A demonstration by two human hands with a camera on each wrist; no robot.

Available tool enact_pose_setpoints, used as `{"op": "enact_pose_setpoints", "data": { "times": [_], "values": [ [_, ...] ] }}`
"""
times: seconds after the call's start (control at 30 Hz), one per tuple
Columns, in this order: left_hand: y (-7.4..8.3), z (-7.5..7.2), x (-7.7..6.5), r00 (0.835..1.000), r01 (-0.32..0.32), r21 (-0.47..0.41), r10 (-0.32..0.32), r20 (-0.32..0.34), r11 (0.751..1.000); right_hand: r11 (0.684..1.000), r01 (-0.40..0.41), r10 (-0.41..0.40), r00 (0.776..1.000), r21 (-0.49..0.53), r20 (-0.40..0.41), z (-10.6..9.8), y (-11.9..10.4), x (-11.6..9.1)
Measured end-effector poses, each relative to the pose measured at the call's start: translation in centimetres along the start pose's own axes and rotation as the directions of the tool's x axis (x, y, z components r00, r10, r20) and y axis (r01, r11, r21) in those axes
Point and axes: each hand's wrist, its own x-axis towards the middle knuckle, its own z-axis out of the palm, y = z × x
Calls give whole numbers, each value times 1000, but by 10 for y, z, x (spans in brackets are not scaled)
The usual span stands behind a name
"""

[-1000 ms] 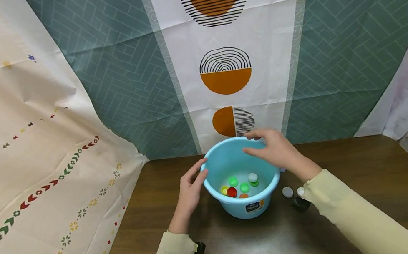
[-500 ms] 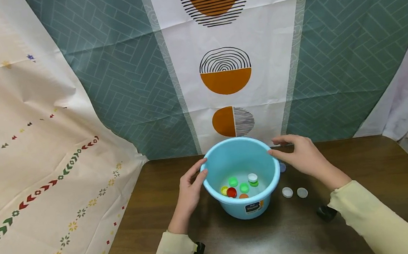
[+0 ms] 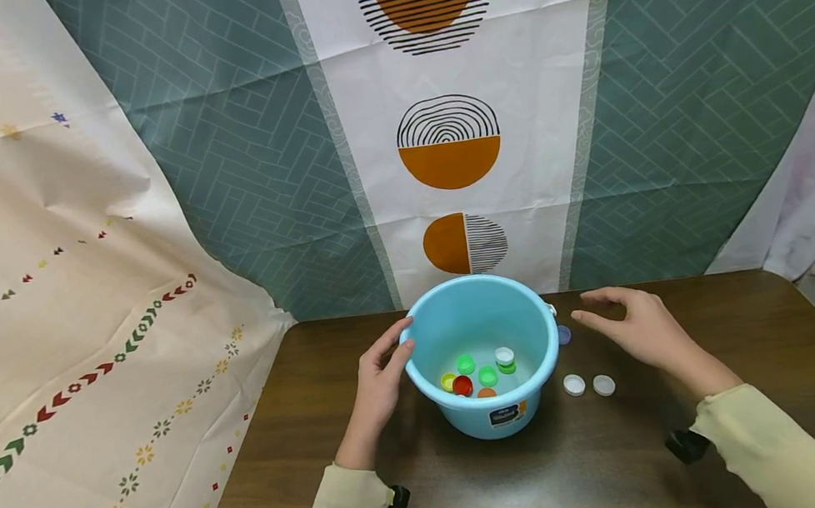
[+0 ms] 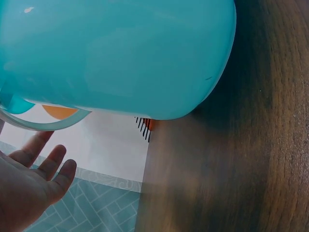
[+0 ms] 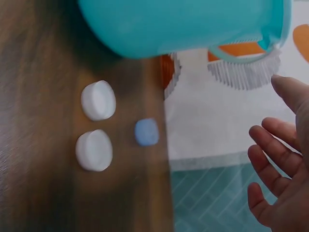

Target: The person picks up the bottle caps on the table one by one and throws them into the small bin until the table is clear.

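Observation:
A light blue plastic tub (image 3: 495, 428) stands at the middle of the table, with several coloured bottle caps on its floor. Among them are a red cap (image 3: 463, 385), a yellow cap (image 3: 448, 382) and a white cap (image 3: 505, 356). At the tub's left rim, my left hand (image 3: 379, 374) touches it with thumb and forefinger; its other fingers spread loosely in the left wrist view. My right hand (image 3: 638, 328) hovers right of the tub, fingers relaxed and holding nothing. Near it lie two white caps (image 5: 98, 100) and a blue cap (image 5: 146, 132).
The brown wooden table (image 3: 540, 490) ends at a green and white patterned cloth (image 3: 218, 183) behind the tub. A cream cloth (image 3: 83, 324) hangs along the left side. A thin handle (image 4: 58, 124) hangs at the tub's rim.
My right hand has moved from over the tub's far rim out to the right, away from it, uncovering the white caps and the blue cap. My left hand has stayed at the rim.

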Motion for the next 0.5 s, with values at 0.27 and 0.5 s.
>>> {"op": "enact_pose_setpoints", "data": {
  "times": [0.27, 0.5],
  "values": [
    [-2, -1, 0, 1000, -14, -24, 14, -3, 1000, 999, -29, 31, 997, -28, 68, 10, 31, -14],
    [-2, -1, 1, 1000, -11, -15, 11, 5, 1000, 999, -30, 35, 989, -35, 141, 19, 54, -25]
  ]
}}
